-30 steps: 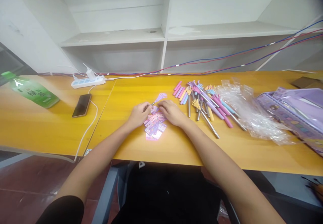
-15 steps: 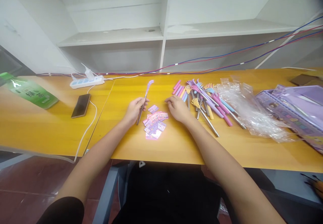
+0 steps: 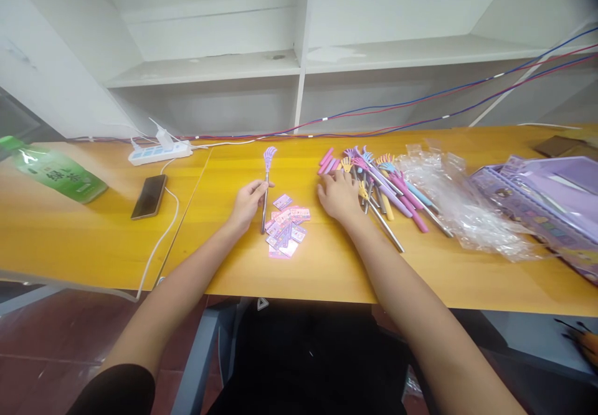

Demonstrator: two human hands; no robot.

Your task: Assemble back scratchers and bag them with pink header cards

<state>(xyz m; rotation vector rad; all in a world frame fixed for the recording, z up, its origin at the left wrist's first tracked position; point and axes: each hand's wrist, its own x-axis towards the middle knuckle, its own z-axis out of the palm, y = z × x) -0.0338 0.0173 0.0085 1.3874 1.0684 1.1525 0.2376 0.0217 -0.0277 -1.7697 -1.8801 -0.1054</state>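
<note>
My left hand point(image 3: 247, 206) is closed round the metal rod of a purple back scratcher point(image 3: 270, 158), held nearly upright with its claw end pointing away from me. Just right of the rod lies a loose pile of small pink and purple printed cards point(image 3: 286, 228). My right hand point(image 3: 340, 195) is palm down, fingers apart, over a row of coloured handle tubes point(image 3: 326, 158), partly covering them. Whether its fingertips touch a tube I cannot tell. Beside it, more back scratchers point(image 3: 402, 197) with pink, blue, purple and yellow claws lie in a heap.
Crumpled clear plastic bags point(image 3: 462, 209) and a purple printed case point(image 3: 537, 197) lie to the right. On the left are a phone point(image 3: 149, 196) with a white cable, a power strip point(image 3: 159, 152) and a green bottle point(image 3: 58, 169). White shelving point(image 3: 210, 66) stands behind the table.
My left hand has drawn the purple back scratcher left, away from the cards, and turned it upright. My right hand has moved from the cards to the right, over the handle tubes.
</note>
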